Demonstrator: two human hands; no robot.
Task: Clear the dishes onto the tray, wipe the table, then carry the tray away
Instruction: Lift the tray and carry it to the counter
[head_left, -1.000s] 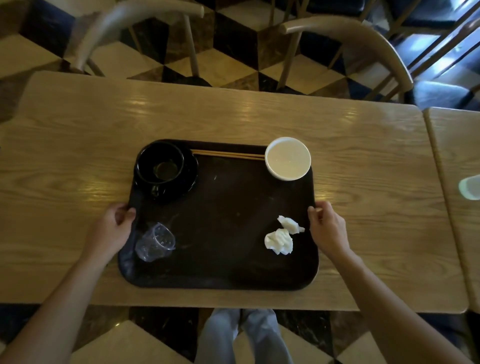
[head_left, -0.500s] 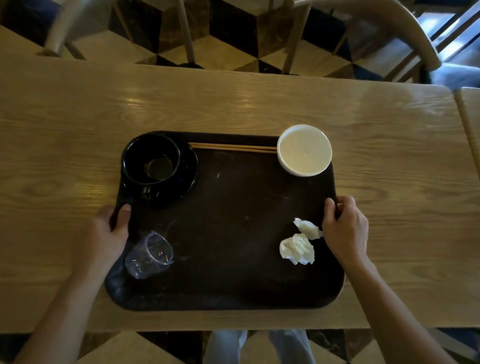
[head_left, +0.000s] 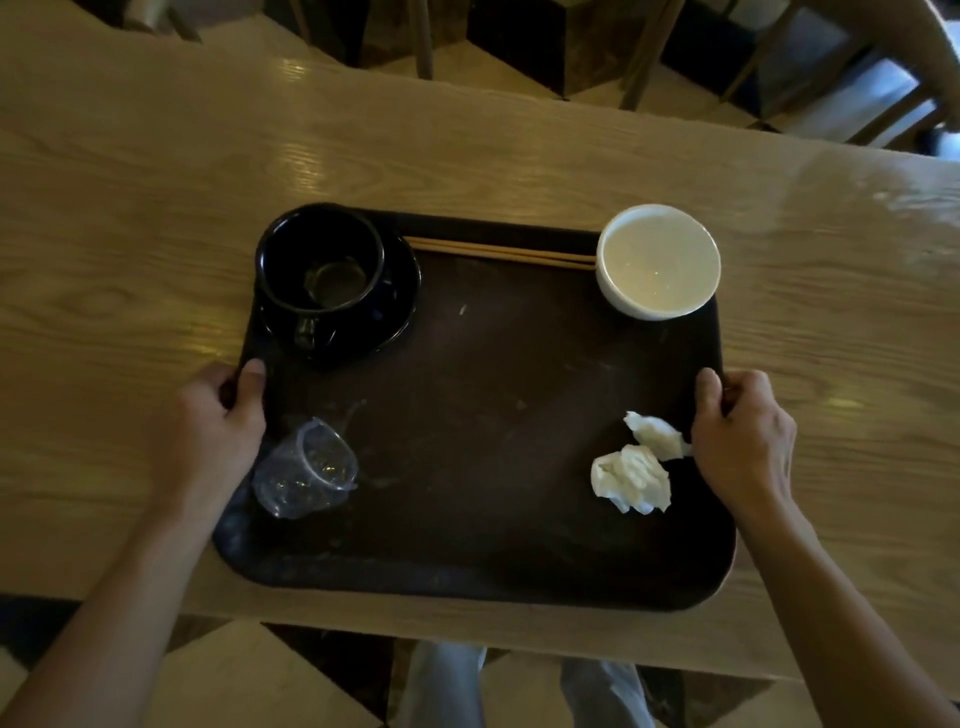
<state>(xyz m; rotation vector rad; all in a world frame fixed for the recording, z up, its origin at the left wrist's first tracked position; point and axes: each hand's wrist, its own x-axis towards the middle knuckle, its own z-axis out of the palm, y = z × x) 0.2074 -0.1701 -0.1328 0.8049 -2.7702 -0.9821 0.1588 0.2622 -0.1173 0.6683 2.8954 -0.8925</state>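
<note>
**Loaded tray gripped, carry still to come**

The dishes are all on the tray (head_left: 467, 467): cup (head_left: 322, 270) on its saucer far left, chopsticks (head_left: 498, 253) along the far rim, bowl (head_left: 657, 260) far right, plastic cup (head_left: 304, 470) lying on its side, napkins (head_left: 631, 478) near right. The table (head_left: 519, 156) around it looks bare, so clearing and wiping appear done. The left hand (head_left: 218, 421) and right hand (head_left: 743, 431) each clasp a side rim. The tray sits at the table's near edge; whether it is lifted cannot be told. Carrying it away remains.

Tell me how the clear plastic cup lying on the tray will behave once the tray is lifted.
The clear plastic cup lies on its side, so it will probably roll. It looks thin and empty, so likely light enough to slide across the tray.
</note>
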